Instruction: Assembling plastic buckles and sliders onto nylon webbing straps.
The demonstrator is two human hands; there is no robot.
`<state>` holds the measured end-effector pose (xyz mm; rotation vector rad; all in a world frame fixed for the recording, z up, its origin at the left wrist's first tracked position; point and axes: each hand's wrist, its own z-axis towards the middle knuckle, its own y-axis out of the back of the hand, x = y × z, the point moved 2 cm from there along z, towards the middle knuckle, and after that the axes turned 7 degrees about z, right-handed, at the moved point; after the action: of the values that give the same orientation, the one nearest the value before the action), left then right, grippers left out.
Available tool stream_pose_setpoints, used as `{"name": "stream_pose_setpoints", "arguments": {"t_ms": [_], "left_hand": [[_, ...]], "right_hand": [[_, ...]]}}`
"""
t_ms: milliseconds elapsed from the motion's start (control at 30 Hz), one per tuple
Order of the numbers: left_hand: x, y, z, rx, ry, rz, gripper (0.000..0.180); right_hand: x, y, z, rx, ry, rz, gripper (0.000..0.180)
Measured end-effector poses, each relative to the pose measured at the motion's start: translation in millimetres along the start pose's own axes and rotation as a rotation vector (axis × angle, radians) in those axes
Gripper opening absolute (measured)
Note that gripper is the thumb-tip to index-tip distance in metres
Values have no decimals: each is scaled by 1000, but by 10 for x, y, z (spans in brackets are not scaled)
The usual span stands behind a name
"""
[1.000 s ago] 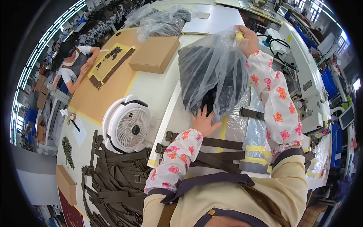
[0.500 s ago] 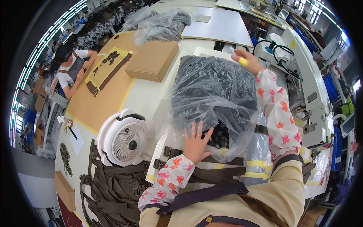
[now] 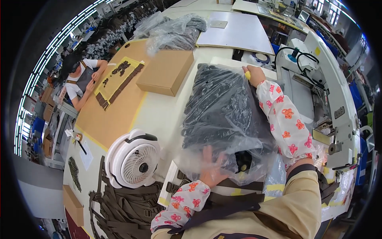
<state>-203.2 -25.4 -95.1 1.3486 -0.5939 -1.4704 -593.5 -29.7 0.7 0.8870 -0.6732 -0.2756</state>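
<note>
A large clear plastic bag (image 3: 227,107) full of dark, bulky contents lies in front of me. My right hand (image 3: 254,75), with a yellow band on one finger, is closed on the bag's far right corner. At the bag's near edge my left hand (image 3: 213,169) has its fingers spread, partly veiled by the thin film. Beside that hand the bag's mouth gapes a little and shows black pieces (image 3: 243,161) inside, too shadowed to name.
A white fan (image 3: 135,161) stands left of the bag, above a heap of dark straps with buckles (image 3: 123,207). A cardboard box (image 3: 165,71) sits beyond it. To the right is a white sewing machine (image 3: 338,103). Across the table a person (image 3: 83,77) works by a yellow sheet (image 3: 119,81).
My right hand has come down from above the bag's far corner and closed on it. The film now covers part of my left fingers, and the bag's mouth shows a smaller gap.
</note>
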Motion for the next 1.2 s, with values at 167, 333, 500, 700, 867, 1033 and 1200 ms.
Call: {"name": "stream_pose_setpoints", "arguments": {"t_ms": [167, 333, 500, 700, 867, 1033, 1200], "left_hand": [[-73, -92, -49, 20, 32, -36, 90], [-72, -87, 7, -14, 72, 20, 91], [-1, 52, 8, 73, 12, 72, 71], [-118, 149, 85, 174, 54, 39, 81], [-202, 71, -293, -74, 40, 54, 52], [-480, 420, -702, 119, 9, 136, 42], [-679, 425, -887, 104, -7, 141, 38]], "right_hand": [[216, 722, 131, -296, 174, 7, 38], [372, 845, 233, -432, 250, -29, 34], [32, 282, 310, -156, 228, -83, 37], [-157, 726, -51, 322, 116, 337, 25], [601, 1290, -921, 215, 474, 339, 28], [1954, 1175, -2267, 782, 550, 278, 19], [1251, 561, -2207, 752, 631, -121, 29]]}}
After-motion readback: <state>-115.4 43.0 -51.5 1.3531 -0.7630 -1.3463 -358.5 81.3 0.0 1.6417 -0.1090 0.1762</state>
